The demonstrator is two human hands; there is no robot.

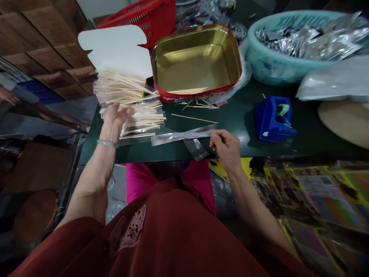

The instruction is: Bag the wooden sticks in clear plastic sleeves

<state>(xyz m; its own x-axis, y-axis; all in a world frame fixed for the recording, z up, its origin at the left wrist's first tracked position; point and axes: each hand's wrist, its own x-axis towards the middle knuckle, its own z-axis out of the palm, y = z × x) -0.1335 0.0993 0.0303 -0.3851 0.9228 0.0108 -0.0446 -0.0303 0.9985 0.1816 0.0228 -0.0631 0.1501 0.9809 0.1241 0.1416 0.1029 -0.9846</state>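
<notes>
My left hand point(114, 120) rests fingers-down on a heap of thin wooden sticks in clear sleeves point(131, 100) at the left of the dark green table point(230, 119). Whether its fingers close on any sticks is hidden. My right hand point(226, 148) pinches the end of a long clear plastic sleeve point(181, 135) lying flat near the table's front edge. A short clear strip point(196, 149) lies just left of that hand. A single loose stick point(194, 118) lies beyond the sleeve.
A red tin with a gold inside point(196, 61) holds a few sticks. A white card point(118, 48), a red basket point(144, 13), a teal basin of foil packets point(276, 61), a blue tape dispenser point(273, 118) and a round board point(346, 119) stand around.
</notes>
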